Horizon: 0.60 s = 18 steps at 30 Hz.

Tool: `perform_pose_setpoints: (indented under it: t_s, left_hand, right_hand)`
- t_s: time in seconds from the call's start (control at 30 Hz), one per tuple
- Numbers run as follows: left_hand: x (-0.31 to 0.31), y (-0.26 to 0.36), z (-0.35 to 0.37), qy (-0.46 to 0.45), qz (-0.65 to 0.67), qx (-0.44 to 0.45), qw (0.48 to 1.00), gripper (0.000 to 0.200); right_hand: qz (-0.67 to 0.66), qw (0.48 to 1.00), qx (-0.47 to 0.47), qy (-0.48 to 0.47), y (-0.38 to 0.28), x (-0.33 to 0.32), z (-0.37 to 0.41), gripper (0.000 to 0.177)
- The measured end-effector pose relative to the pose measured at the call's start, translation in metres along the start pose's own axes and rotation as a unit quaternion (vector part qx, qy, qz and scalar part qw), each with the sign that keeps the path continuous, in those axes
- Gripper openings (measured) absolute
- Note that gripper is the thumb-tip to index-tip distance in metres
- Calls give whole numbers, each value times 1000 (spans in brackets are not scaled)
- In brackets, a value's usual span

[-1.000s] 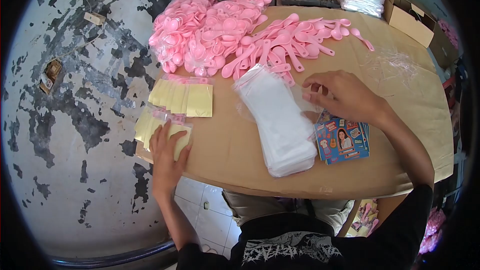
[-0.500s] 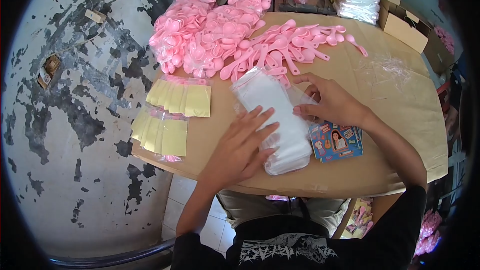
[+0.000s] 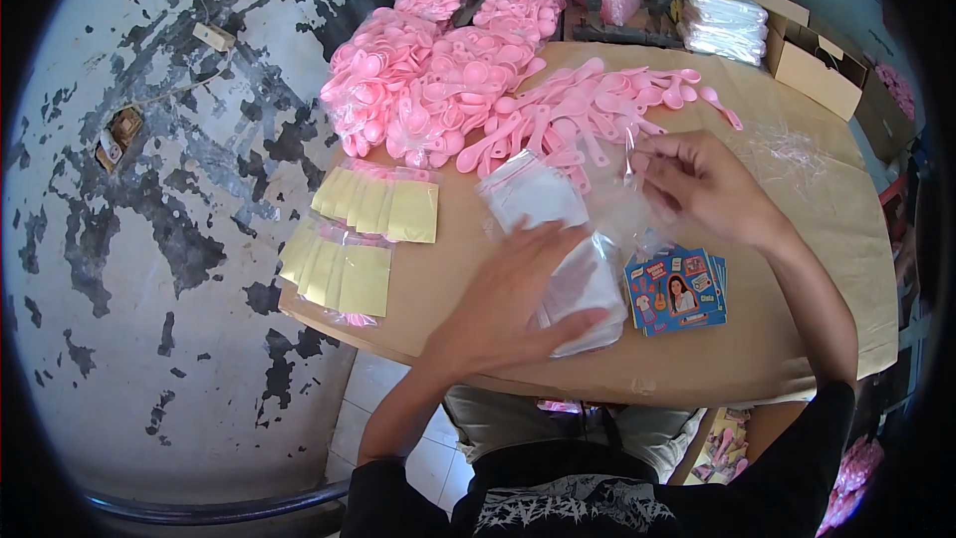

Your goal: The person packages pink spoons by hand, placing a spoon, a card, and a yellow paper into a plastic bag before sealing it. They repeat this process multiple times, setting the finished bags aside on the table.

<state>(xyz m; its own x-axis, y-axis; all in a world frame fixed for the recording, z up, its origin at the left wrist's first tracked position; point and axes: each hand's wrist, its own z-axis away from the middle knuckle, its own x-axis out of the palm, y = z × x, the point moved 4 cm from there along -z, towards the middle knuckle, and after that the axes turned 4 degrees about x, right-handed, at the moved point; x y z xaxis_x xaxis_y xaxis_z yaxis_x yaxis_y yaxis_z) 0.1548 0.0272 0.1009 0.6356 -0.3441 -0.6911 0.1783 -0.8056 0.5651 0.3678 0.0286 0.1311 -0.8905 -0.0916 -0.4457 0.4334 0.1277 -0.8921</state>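
Note:
A stack of clear plastic bags [image 3: 588,284] lies on the brown table in front of me. My left hand [image 3: 513,299] rests on the stack with its fingers spread. Just right of the stack, my right hand [image 3: 702,184] pinches a single clear bag [image 3: 637,201], which hangs from the fingertips. Below that hand lies a small pile of blue printed cards [image 3: 677,291]. Behind the bags is a heap of loose pink spoons [image 3: 568,110]. At the left, bags with yellow cards [image 3: 360,277] lie in two overlapping rows.
Bulging bags of pink spoons [image 3: 438,80] stand at the back left of the table [image 3: 807,289]. At the back right are stacked clear packs [image 3: 724,22] and an open cardboard box [image 3: 817,70]. Thin plastic scraps [image 3: 792,151] lie at the right.
My right hand has moved right, away from the stack, with a clear bag in its fingers. My left hand has shifted further over the stack. The whole view has shifted slightly.

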Motion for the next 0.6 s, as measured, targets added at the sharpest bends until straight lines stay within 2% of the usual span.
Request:
perform_pose_setpoints:
  t_s: [0.07,0.13,0.23,0.27,0.3,0.37,0.47,0.53,0.6]
  left_hand:
    - [10,9,-9,75,216,-78,970,29]
    - [20,10,-12,141,421,-171,879,34]
    - [29,-24,-13,173,492,-181,834,38]
    - [28,-27,-14,180,520,-177,816,38]
    - [23,-21,-18,179,554,-162,797,39]
    - [19,-19,-20,183,597,-151,766,39]
    - [18,-27,-19,197,610,-170,748,42]
    - [19,-29,-18,202,602,-196,747,47]
    - [19,-35,-15,220,632,-184,720,46]
  right_hand:
    - [-41,998,25,-36,-17,14,13,22]
    - [-38,995,33,-82,-28,26,20,23]
    - [-26,997,-44,-50,-33,17,23,23]
    - [36,996,0,-77,-36,6,23,25]
    - [144,985,-63,-74,-34,-2,24,27]
    - [349,917,-180,-63,-23,-13,29,32]
    - [403,892,-19,-202,8,-16,28,34]
    - [365,908,5,-206,10,-18,19,30]
    - [346,915,39,-205,9,-18,13,27]
